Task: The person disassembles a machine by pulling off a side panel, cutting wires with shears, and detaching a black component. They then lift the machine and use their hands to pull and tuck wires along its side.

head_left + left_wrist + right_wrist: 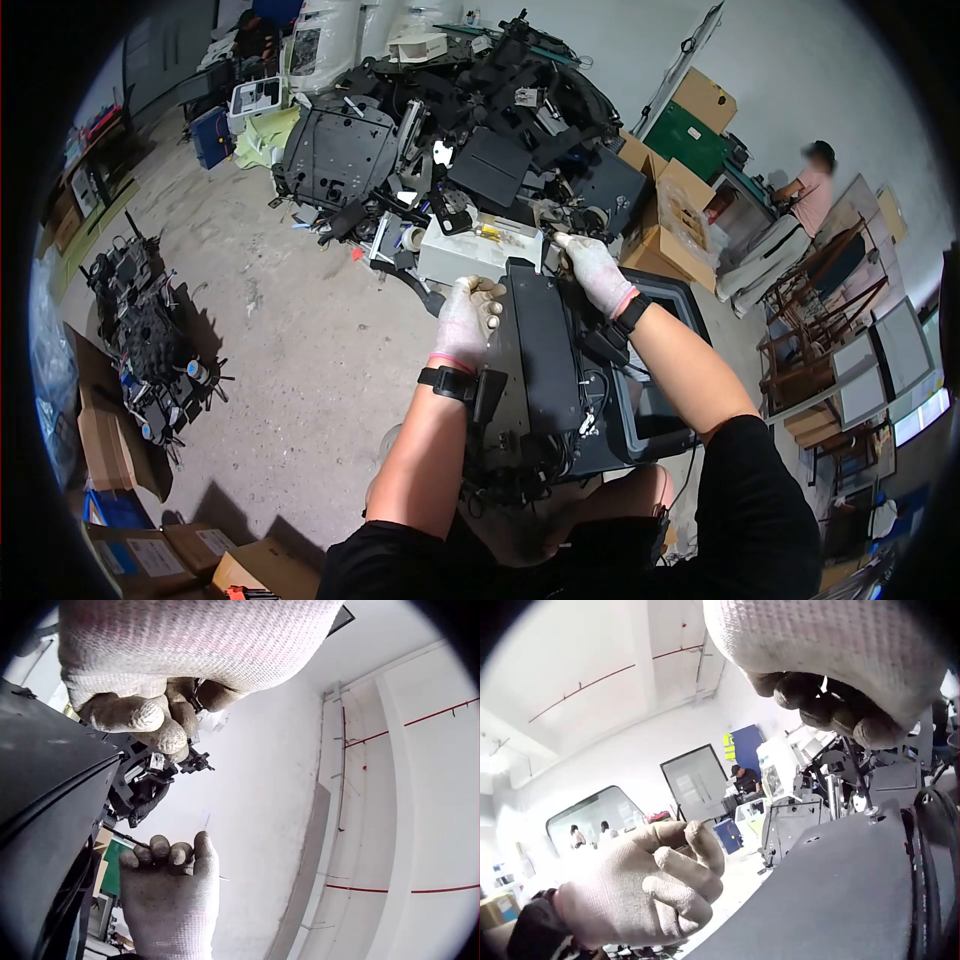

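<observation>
Right hand [597, 275], gloved: its fingers are wrapping round a thin rod [861, 776], so I am logging it as gripping that. The rod is slanting down to the far edge of the dark panel [548, 350], near the right corner as I am viewing it from the right wrist. Its lower end is standing at a small bright fitting [871, 813] there; I cannot tell whether the 2 are touching.

Left hand [463, 320], gloved too, is hanging just beside the panel's left edge, nearer the far corner. Its fingers are sitting curled, but I cannot tell whether they are pinching anything small.

The panel is lying between the 2 hands, in front of the person's lap, its long edges running away from the body. Cables [921, 877] are running along its right edge. Beyond them a black frame [688, 305] is lying, partly behind the right forearm.

Past the panel's far edge a white box [450, 258] is standing, a yellow piece [490, 233] resting on top. Behind it I am seeing a heap [490, 165] of black parts, a carton [645, 235] standing at its right edge. On the floor [290, 330], toward the left edge, a black assembly [150, 330] is lying. A person in pink [808, 200] is standing far right.
</observation>
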A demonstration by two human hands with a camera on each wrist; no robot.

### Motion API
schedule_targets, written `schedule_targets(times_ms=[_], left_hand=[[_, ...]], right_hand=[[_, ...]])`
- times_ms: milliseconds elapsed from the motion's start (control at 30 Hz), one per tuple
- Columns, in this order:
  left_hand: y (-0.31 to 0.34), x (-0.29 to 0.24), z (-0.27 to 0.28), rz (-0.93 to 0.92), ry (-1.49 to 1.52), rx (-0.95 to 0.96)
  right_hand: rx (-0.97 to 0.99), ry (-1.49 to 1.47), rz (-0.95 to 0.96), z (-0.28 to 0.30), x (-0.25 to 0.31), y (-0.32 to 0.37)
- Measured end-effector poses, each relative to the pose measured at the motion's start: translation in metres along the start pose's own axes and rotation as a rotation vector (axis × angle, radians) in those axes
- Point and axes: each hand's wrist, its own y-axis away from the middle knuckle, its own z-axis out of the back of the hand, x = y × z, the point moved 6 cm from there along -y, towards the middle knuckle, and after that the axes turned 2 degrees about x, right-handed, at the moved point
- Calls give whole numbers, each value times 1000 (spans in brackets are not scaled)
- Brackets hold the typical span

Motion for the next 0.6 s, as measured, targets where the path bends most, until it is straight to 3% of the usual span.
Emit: schedule_targets(times_ms=[33, 100, 167, 233, 300, 367, 400, 467, 500, 567, 600], left_hand=[[0, 1, 0, 2, 0, 0], [0, 0, 1, -22, 6, -5], [0, 0, 2, -7, 11, 4], [1, 0, 0, 8, 17, 11], [3, -1, -1, -9, -15, -14], [1, 0, 0, -3, -7, -16], [0, 2, 0, 3, 0, -18], [2, 2, -2, -7, -19, -23], [3, 1, -3, -20, -37, -28], [2, 2, -2, -18, -36, -23], [1, 2, -1, -17, -35, -17]], right_hand=[[-1, 0, -2, 0, -13, -5], [-180, 614, 788, -4, 11, 5], [-165, 671, 855, -7, 31, 21], [-166, -158, 22, 0, 13, 20], [-131, -301, 42, -1, 3, 17], [15, -697, -24, -7, 11, 25], [14, -697, -24, -4, 8, 23], [325, -926, -207, -17, 0, 18], [324, -927, -208, -13, -2, 11], [381, -703, -396, -13, -11, 2], [323, -579, -318, -8, -10, -5]])
